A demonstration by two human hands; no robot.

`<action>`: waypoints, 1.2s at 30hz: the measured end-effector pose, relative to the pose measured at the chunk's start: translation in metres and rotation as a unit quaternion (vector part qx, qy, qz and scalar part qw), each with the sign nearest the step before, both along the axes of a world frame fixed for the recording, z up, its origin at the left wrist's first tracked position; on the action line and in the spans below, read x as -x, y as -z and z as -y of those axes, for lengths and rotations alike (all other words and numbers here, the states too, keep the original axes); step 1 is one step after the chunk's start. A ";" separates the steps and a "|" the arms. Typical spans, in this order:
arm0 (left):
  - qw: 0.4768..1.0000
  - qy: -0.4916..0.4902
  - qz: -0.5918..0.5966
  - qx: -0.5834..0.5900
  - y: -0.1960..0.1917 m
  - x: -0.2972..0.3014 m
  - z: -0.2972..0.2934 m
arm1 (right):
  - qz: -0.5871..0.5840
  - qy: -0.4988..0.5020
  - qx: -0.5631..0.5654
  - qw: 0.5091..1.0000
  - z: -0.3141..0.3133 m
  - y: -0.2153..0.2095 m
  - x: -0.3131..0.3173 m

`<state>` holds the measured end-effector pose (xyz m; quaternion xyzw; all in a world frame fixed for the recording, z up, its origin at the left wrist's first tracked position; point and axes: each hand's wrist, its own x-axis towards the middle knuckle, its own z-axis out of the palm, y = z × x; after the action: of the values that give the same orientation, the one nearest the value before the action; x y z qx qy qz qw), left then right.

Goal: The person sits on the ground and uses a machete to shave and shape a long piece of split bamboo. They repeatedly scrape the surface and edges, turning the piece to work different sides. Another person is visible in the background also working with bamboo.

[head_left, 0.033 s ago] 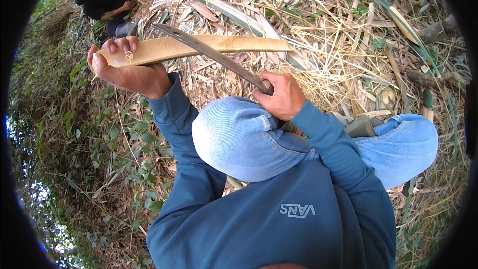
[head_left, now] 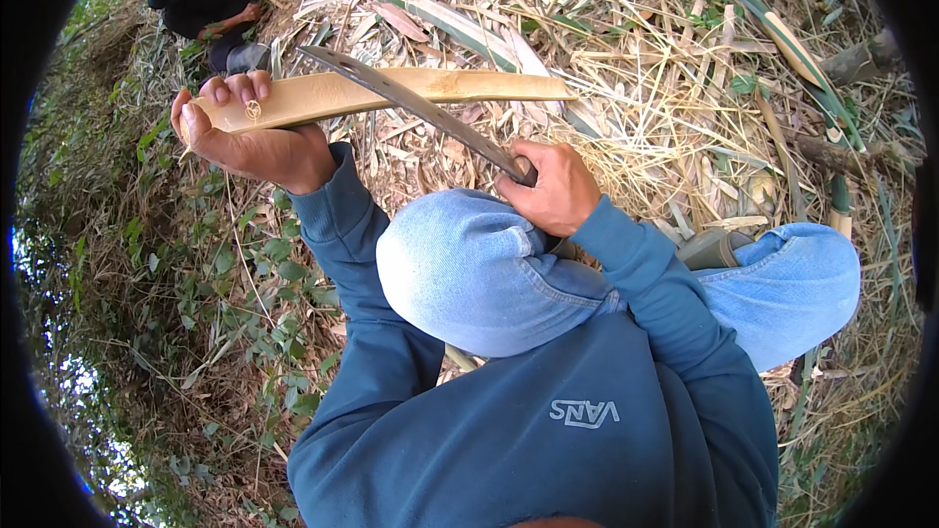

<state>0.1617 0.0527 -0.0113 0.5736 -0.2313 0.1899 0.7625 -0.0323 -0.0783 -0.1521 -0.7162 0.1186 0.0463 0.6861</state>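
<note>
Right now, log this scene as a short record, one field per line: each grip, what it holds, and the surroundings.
Left grip: closed around one end of the pale strip
Right grip: closed on the near end of the long knife
Crossing: long knife over pale strip, tip toward upper left; contact unclear
On pale strip: thin curl beside the left grip
Ground: dry straw-like litter
Left side: leafy green plants
Other person: upper left, dark clothing

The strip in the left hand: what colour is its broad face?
The strip's broad face is yellowish tan, clearest in the head view.
</note>
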 end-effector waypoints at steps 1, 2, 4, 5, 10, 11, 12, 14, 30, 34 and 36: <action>1.000 -0.002 0.005 0.000 0.000 0.000 0.000 | 0.000 -0.001 0.003 1.000 0.000 0.001 0.000; 1.000 -0.004 0.011 -0.001 0.001 0.000 0.000 | 0.000 -0.001 0.005 1.000 -0.001 0.002 0.000; 1.000 0.005 0.016 0.003 0.001 0.000 -0.001 | 0.004 -0.002 0.003 1.000 -0.001 0.001 0.000; 1.000 0.014 0.016 0.007 0.001 0.001 -0.003 | 0.008 -0.002 -0.002 1.000 -0.001 -0.001 0.001; 0.999 0.026 -0.001 0.032 0.001 0.002 -0.007 | -0.011 0.025 0.014 1.000 -0.005 0.018 0.002; 1.000 0.001 -0.001 0.023 0.001 0.002 -0.006 | -0.042 0.015 0.030 0.999 -0.001 0.024 0.002; 1.000 -0.023 -0.002 0.013 0.002 0.000 -0.006 | -0.074 0.005 0.043 0.996 0.000 0.028 0.000; 1.000 0.007 0.001 0.025 0.000 0.000 -0.011 | -0.038 0.021 0.047 0.998 -0.003 0.027 0.003; 0.998 0.051 -0.004 0.037 0.003 0.000 -0.018 | -0.083 0.023 0.066 0.994 0.000 0.056 0.006; 0.998 0.037 -0.005 0.041 0.001 0.005 -0.012 | -0.067 0.031 0.062 0.995 -0.006 0.049 0.014; 0.998 0.036 -0.012 0.044 0.000 0.005 -0.012 | -0.083 0.059 0.046 0.994 -0.005 0.069 0.015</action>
<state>0.1567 0.0646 -0.0116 0.5329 -0.2345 0.1656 0.7960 -0.0472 -0.0735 -0.2207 -0.7323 0.2190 0.0596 0.6420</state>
